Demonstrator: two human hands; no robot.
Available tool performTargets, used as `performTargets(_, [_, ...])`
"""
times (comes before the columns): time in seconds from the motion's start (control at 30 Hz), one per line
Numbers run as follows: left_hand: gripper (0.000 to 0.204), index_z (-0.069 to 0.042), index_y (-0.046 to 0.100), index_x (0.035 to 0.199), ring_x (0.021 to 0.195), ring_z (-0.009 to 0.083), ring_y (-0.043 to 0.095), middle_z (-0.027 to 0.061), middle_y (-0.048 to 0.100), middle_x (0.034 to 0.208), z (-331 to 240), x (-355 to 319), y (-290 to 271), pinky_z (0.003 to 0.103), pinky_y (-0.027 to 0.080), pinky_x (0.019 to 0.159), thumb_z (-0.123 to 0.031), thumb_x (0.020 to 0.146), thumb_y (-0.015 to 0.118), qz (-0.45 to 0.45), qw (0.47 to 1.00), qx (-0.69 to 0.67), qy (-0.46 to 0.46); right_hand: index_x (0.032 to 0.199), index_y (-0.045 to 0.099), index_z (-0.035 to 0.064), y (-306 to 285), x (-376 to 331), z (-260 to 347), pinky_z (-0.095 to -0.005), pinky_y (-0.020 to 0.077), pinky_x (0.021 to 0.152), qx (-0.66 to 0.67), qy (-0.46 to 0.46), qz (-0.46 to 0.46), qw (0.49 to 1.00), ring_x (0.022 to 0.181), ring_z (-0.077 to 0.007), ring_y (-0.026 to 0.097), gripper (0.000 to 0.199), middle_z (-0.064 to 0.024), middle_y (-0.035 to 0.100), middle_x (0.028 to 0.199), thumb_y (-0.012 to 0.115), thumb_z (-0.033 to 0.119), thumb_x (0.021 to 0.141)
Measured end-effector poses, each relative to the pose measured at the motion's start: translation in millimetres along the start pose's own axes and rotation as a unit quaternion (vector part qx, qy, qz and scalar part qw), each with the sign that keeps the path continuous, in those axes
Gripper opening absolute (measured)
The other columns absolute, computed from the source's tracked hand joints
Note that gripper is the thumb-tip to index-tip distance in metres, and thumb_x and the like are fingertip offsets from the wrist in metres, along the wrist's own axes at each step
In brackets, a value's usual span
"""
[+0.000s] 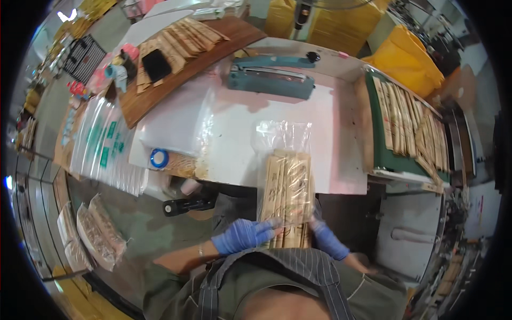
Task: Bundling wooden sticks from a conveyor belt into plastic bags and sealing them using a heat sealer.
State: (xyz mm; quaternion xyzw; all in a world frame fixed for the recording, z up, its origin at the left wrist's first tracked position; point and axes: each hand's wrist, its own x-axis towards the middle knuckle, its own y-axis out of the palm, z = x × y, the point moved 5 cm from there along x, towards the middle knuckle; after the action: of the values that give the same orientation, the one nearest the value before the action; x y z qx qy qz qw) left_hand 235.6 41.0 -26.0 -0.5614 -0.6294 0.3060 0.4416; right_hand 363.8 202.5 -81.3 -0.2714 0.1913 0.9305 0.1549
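A clear plastic bag [282,133] stands out in front of my body, with a bundle of long, flat brown paper packets [288,181] inside it. The bag's far end is unfilled and lies over the white table's front part. My left hand [242,236], in a blue glove that leaves the fingertips bare, grips the bundle's left side near its lower end. On the opposite side, my right hand [328,240], gloved alike, holds the bundle's right edge; some of its fingers are hidden. The packets' lowest ends reach my striped apron.
A teal bag sealer [272,77] stands at the back of the white table [240,144]. More packets [397,117] fill a green-lined tray on the right; others [181,42] lie on a brown board. Clear bags [170,117], a tape roll [159,158] and plastic sleeves [104,144] are left.
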Motion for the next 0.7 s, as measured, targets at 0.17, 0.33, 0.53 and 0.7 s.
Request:
performTargets(0.17, [0.046,-0.007,0.046,0.122,0.079,0.0293,0.059,0.0167,0.057,0.106,59.0,76.6,-139.5,0.040,0.048,0.071,-0.017,0.078,0.056,-0.166,0.972,0.154,-0.055,0.091,0.053,-0.0004,27.9,-4.8,180.1,-0.0371,0.0439,0.056,-0.505,-0.441,-0.073,0.738,0.072,-0.0301,0.058,0.018,-0.0149,0.057,0.085,0.050,0.017,0.087])
performTargets(0.33, [0.035,-0.004,0.043,0.104,0.081,0.0311,0.060,0.0183,0.058,0.085,113.9,137.9,-243.2,0.035,0.048,0.069,0.004,0.071,0.052,-0.240,0.953,-0.020,-0.186,0.078,0.054,0.0014,45.4,-11.0,306.2,-0.0390,0.0437,0.057,-0.540,-0.561,-0.113,0.617,0.066,-0.0361,0.054,0.011,-0.0170,0.054,0.072,0.060,0.010,0.077])
performTargets(0.53, [0.011,0.003,0.060,0.069,0.049,0.0095,0.056,0.0066,0.058,0.060,135.1,147.2,-231.2,0.023,0.048,0.047,0.001,0.078,0.055,-0.284,0.883,-0.239,-0.287,0.085,0.054,0.0035,62.6,7.1,327.3,-0.0396,0.0437,0.065,-0.602,-0.578,-0.268,0.482,0.072,-0.0311,0.055,0.022,-0.0116,0.054,0.076,0.065,0.017,0.073])
performTargets(0.7, [0.012,0.002,0.058,0.091,0.075,0.0137,0.061,0.0096,0.061,0.093,115.3,157.5,-209.6,0.025,0.052,0.063,-0.004,0.081,0.056,-0.326,0.896,-0.285,-0.101,0.089,0.052,0.0042,75.7,64.7,295.0,-0.0392,0.0419,0.070,-0.623,-0.587,-0.289,0.429,0.078,-0.0269,0.055,0.027,-0.0103,0.055,0.082,0.064,0.022,0.072])
